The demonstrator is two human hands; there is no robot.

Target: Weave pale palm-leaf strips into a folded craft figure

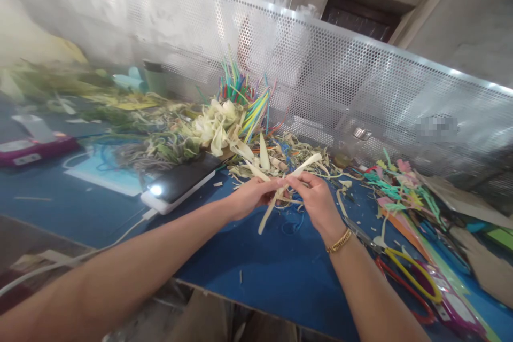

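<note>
Above the front middle of the blue table, my left hand [252, 196] and my right hand [316, 200] meet with fingers pinched. Between them are pale dried leaf strips [306, 164] that look like corn husk, crossing each other at the fingertips. One strip end hangs below my hands, and others stick up to the left and right. My right wrist wears a gold bracelet [339, 240]. Just beyond my fingers lies a loose heap of dried leaf scraps [304, 152], partly hidden by the hands.
Left of my hands lies a phone [188, 173] with its light on and a white cable. Scissors [414, 278] with yellow and red handles lie right. Behind stand husk bundles [218, 123], coloured stems [256, 109] and a perforated metal panel [332, 69]. Purple power strips [38, 149] sit at both sides.
</note>
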